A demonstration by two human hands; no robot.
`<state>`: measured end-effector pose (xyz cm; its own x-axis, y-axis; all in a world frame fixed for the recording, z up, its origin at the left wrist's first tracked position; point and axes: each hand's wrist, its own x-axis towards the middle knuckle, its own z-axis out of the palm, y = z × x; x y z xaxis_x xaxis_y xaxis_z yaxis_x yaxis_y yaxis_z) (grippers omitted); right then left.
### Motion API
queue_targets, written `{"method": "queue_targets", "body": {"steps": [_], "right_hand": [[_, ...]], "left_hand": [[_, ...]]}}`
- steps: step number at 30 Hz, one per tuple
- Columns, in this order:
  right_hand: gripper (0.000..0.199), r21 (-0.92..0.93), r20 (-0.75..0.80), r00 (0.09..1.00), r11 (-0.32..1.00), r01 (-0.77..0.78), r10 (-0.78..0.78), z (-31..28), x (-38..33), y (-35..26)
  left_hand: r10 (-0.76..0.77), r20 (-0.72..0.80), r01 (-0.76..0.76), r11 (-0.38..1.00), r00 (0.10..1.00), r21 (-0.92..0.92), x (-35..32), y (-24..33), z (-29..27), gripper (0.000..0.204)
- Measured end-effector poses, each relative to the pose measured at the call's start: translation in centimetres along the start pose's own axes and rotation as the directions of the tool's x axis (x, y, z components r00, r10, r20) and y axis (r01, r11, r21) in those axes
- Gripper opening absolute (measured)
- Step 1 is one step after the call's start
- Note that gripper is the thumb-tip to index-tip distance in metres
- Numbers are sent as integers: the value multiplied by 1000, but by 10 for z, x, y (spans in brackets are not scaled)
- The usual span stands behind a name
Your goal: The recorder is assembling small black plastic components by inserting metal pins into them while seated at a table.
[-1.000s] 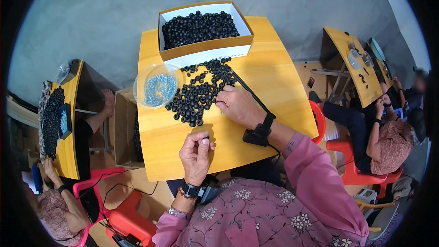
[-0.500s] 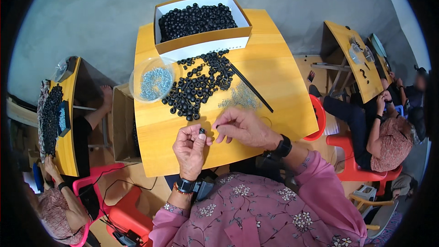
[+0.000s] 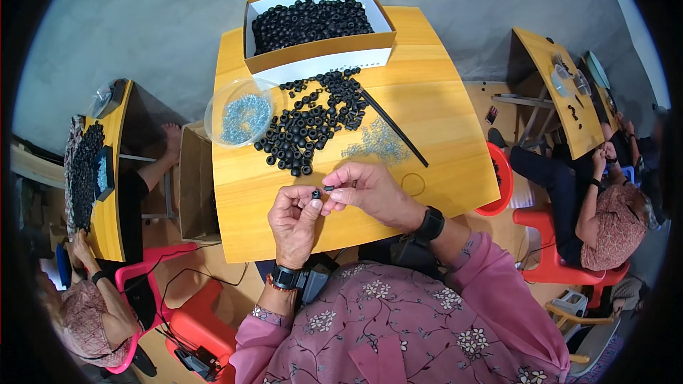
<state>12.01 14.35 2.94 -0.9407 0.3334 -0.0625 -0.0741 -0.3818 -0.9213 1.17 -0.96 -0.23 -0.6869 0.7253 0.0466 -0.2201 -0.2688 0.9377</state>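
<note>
Between the thumb and fingers of my left hand (image 3: 293, 224) is a small black bead-like piece (image 3: 316, 195), its top end showing. My right hand (image 3: 377, 195) pinches another small black piece (image 3: 329, 188) close beside it. The two pieces sit nearly together; whether they touch I cannot tell. Beyond my hands spreads a pile of loose black bead-like pieces (image 3: 302, 128) on the wooden table (image 3: 420, 64). A heap of tiny shiny silvery parts (image 3: 380, 142) lies farther off, beyond my right hand.
An open box (image 3: 320, 48) full of black pieces stands at the far edge. A clear round tub (image 3: 212, 121) holds tiny bluish parts. A thin black stick (image 3: 395, 128) and a thin loop (image 3: 413, 184) lie on the table. Co-workers (image 3: 615, 224) sit at side tables.
My right fingers have moved in towards my left hand, and a black piece now shows at their tips. The view has shifted slightly.
</note>
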Motion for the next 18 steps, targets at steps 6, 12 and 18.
{"method": "queue_targets", "body": {"steps": [6, 12, 18], "right_hand": [[19, -119, -10, 1000, 993, -17, 16, 6, 7, 0], [15, -392, -26, 990, 912, 117, -138, 12, 6, -6], [16, -645, 75, 948, 710, 284, -310, 9, 9, -1]], "left_hand": [[-3, -14, 2, 995, 1000, -98, 1, 5, 8, 22], [-29, 4, 29, 994, 1000, -104, 0, 1, 1, 21], [-22, -1, 22, 996, 1000, -81, 2, 0, 1, 20]]}}
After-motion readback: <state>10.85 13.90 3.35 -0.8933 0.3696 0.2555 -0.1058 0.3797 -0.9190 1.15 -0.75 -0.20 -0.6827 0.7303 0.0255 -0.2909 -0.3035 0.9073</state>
